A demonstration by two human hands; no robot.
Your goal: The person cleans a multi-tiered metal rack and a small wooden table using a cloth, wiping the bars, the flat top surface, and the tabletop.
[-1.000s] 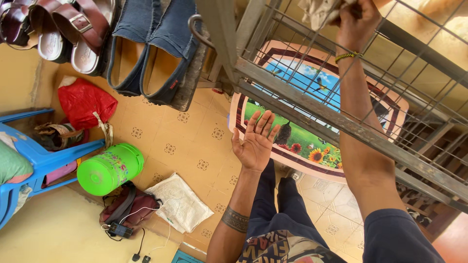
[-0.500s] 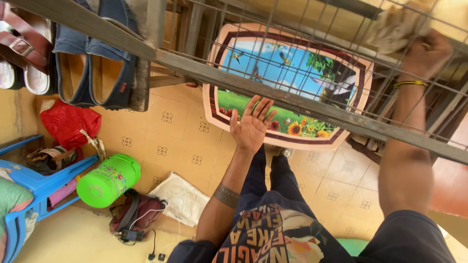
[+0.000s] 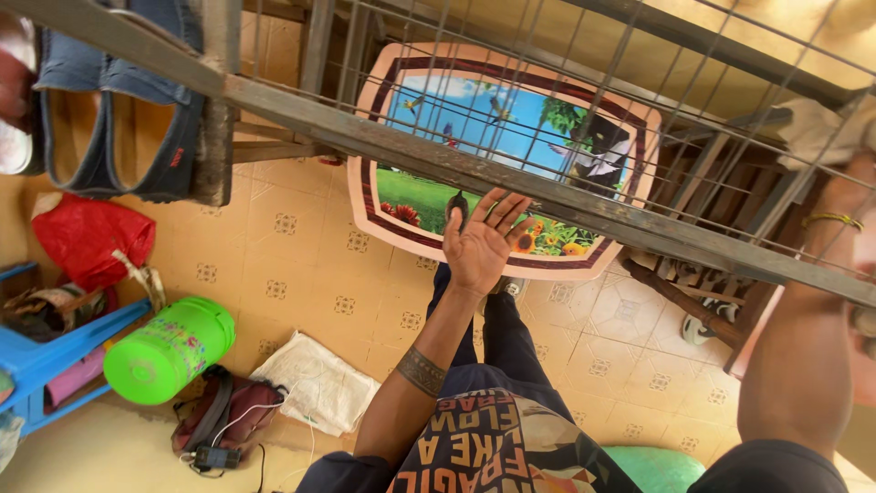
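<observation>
Where rack bars (image 3: 511, 178) cross, right hand (image 3: 844, 187) obscured

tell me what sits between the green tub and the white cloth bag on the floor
In the head view, a maroon bag with white cable lies between the green tub and the white cloth bag, touching the cloth bag's edge.

Two blue shoes (image 3: 114, 128); one green container (image 3: 164, 351); one red bag (image 3: 87, 237); one mat (image 3: 497, 155).
</observation>
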